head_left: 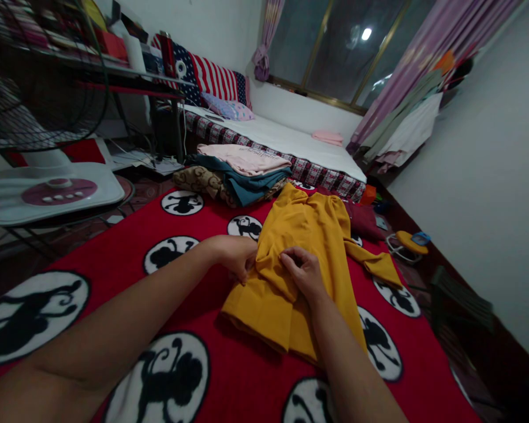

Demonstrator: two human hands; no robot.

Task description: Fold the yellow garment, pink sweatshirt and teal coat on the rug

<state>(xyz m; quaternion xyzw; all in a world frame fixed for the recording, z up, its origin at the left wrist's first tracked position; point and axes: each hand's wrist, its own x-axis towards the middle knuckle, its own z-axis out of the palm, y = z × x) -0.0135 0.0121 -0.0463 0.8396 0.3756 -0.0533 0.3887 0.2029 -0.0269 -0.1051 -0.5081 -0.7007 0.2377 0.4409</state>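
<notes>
A mustard-yellow long-sleeved garment (330, 235) is spread on a red blanket (242, 370) printed with dark figures in white circles. One of its sleeves sticks out to the right; the other side is bunched near my hands. My left hand (239, 257) is closed on the garment's left edge, fingertips pointing down. On the garment's middle, my right hand (303, 270) pinches a fold of the cloth between thumb and fingers. The garment's hem lies toward me and its shoulders away from me.
Beyond the garment sits a pile of folded clothes (247, 170) on a brown patterned pillow (203, 181). A dark red cloth (365, 221) lies at the far right. A fan (57, 188) stands at left, a bed (282, 132) behind, and a dark green stool (461, 299) at right.
</notes>
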